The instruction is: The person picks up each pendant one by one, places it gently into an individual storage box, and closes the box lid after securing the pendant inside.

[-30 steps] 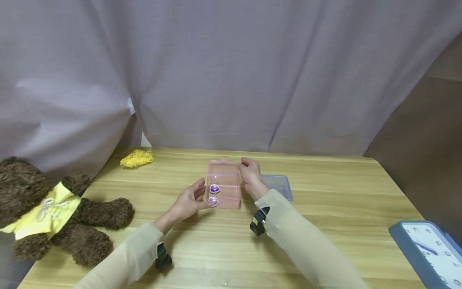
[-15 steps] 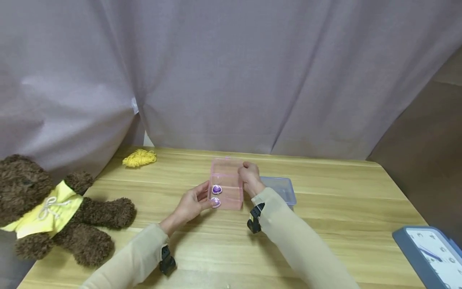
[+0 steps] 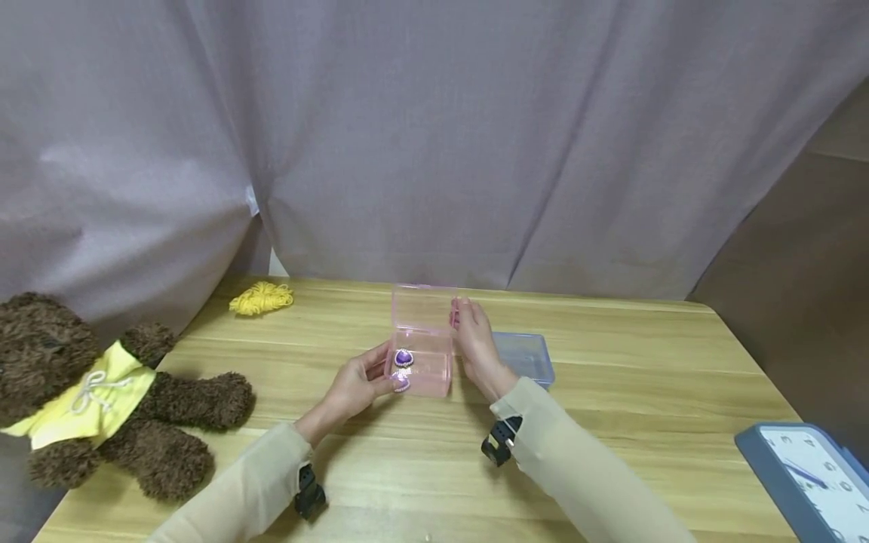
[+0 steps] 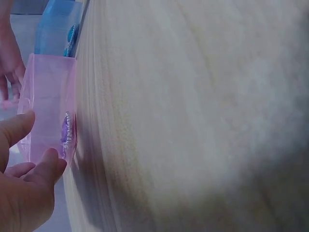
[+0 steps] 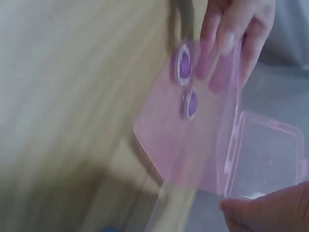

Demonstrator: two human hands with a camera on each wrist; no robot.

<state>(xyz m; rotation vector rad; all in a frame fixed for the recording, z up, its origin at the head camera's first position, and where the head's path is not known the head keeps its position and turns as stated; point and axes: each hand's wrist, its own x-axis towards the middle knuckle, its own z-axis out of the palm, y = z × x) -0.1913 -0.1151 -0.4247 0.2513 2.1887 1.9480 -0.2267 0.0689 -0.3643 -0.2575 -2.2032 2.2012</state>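
A clear pink plastic box (image 3: 431, 375) stands on the table with its hinged lid (image 3: 422, 308) raised at the far side. Inside, along the left, lie two purple heart-shaped gems (image 3: 403, 357) with pale beaded rims. My left hand (image 3: 356, 385) grips the box's left wall between thumb and fingers; the thumb overlaps the nearer gem in the head view. My right hand (image 3: 478, 343) pinches the lid's right edge, its thumb (image 5: 265, 210) at the lid's corner in the right wrist view.
A translucent blue box (image 3: 526, 356) sits just right of the pink one, with a blue gem (image 4: 71, 38) inside. Yellow yarn (image 3: 261, 299) lies at the back left. A brown teddy bear (image 3: 183, 400) lies on the left, a blue-framed clock (image 3: 808, 475) at the right edge.
The lid has tilted up from a flatter position, and my right hand has turned, its fingers now straighter along the lid's edge. My left hand keeps its grip on the box.
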